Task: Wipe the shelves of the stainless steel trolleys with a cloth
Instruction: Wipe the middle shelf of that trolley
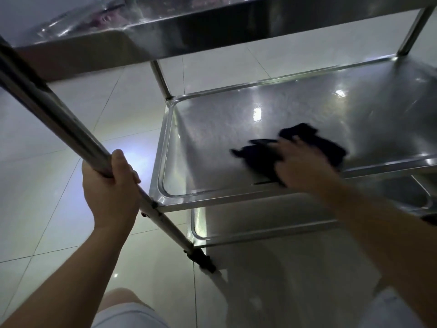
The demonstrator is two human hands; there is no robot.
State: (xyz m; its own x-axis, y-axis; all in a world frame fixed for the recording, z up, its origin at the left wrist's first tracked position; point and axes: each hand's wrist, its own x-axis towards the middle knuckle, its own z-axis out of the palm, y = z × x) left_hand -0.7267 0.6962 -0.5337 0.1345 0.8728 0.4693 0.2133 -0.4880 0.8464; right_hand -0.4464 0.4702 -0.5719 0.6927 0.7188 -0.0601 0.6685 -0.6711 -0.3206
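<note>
**Mid shelf, cloth down**

Knees and pale shorts (132,313) sit closest, at the bottom edge. Above them my left hand (111,185) is wrapped round the trolley's slanting steel post (59,114), fingers curled over it, thumb on the near side. My right hand (305,162) lies on the dark cloth (314,140), which is on the middle shelf (212,129) toward its near rim; hand is blurred, so can't tell if fingers grip the cloth or just press it flat. Top shelf (189,31) overhangs from above, bottom shelf (260,223) shows below. Glossy floor tiles (47,185) w/ light glare underneath.
</note>
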